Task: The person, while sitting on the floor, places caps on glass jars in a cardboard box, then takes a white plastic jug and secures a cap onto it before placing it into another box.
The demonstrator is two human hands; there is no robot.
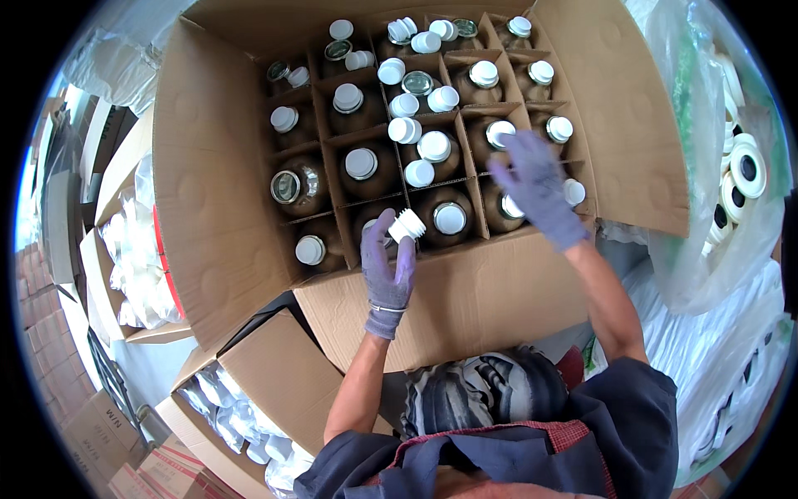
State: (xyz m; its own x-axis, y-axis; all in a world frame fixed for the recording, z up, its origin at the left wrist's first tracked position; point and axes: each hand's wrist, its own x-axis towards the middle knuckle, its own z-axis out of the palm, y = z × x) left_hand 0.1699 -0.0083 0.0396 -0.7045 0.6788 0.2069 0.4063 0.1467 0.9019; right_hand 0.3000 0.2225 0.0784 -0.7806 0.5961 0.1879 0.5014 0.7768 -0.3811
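Note:
My left hand (388,270), in a purple-grey work glove, pinches a white ribbed plastic stopper (407,225) between thumb and fingers. The stopper is tilted above a bottle in the front row, partly hidden by the hand. My right hand (536,187), gloved alike, reaches over the right side of the carton with its fingers apart and nothing visible in them. Beside its fingers are a white-capped bottle (499,135) and another white cap (512,206), partly covered by the hand. An uncapped glass bottle (286,187) stands at the left; a capped one (450,219) is between my hands.
A large cardboard carton (440,287) with dividers holds several glass bottles. Loose white stoppers (405,130) lie on the dividers. At the right, a clear plastic bag (686,258) is near white rings (746,170). Boxes with plastic-wrapped pieces (137,266) stand at the left.

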